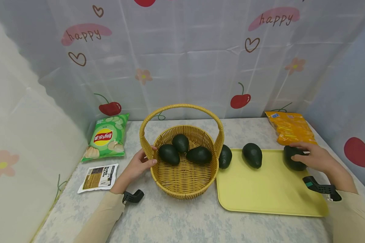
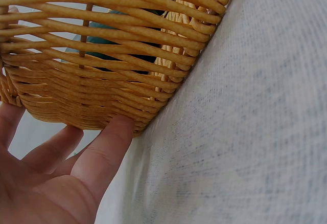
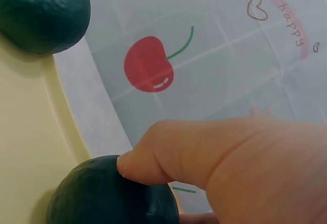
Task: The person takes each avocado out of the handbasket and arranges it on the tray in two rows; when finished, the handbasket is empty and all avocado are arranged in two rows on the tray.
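Note:
My left hand (image 1: 140,163) holds the left side of a yellow wicker basket (image 1: 185,195) by the foot of its tall handle. In the left wrist view, the fingers (image 2: 104,152) press against the outside of the weave. Three dark green avocados (image 1: 199,155) lie in the basket. At the right, my right hand (image 1: 317,158) grips another avocado (image 1: 292,162) at the back right of a yellow tray (image 1: 261,195). Its thumb (image 3: 148,165) lies on top of that avocado in the right wrist view. Two more avocados (image 1: 252,155) sit along the tray's back left, one partly behind the basket.
A green chip bag (image 1: 106,138) and a flat white-edged packet (image 1: 98,178) lie left of the basket. Behind the tray's right end is an orange snack bag (image 1: 292,128). Printed curtains (image 1: 182,74) close off the back and sides of the cloth-covered table (image 1: 170,219).

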Motion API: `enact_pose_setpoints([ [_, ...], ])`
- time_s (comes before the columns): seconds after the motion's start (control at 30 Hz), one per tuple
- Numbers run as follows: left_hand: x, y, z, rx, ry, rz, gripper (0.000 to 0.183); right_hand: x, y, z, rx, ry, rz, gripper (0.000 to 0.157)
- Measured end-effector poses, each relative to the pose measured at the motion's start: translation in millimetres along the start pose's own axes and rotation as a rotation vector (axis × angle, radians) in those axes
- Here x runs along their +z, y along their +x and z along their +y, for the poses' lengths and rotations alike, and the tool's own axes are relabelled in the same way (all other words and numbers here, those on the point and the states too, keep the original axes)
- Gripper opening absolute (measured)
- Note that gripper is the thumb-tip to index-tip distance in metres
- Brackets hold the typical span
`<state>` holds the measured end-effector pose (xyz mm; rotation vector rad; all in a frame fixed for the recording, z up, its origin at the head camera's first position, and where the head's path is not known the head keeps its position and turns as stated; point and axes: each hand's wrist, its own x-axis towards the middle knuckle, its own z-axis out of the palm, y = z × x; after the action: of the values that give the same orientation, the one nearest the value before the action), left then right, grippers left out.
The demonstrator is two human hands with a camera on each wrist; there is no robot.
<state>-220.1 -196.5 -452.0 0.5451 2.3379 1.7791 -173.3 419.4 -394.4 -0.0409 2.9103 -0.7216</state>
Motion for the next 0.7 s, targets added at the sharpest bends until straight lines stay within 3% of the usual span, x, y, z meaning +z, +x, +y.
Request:
enact_pose_setpoints([
  [0.43,1.2,-0.8,2.0,0.007,0.003,-0.004,0.049,-6.8,-5,1,-0.012,0.013,0.030,0.059],
  [0.7,1.7,0.5,2.3,0.006,0.003,-0.005,0.049,-15.1,-11,-15,-0.005,-0.015,0.064,0.061],
])
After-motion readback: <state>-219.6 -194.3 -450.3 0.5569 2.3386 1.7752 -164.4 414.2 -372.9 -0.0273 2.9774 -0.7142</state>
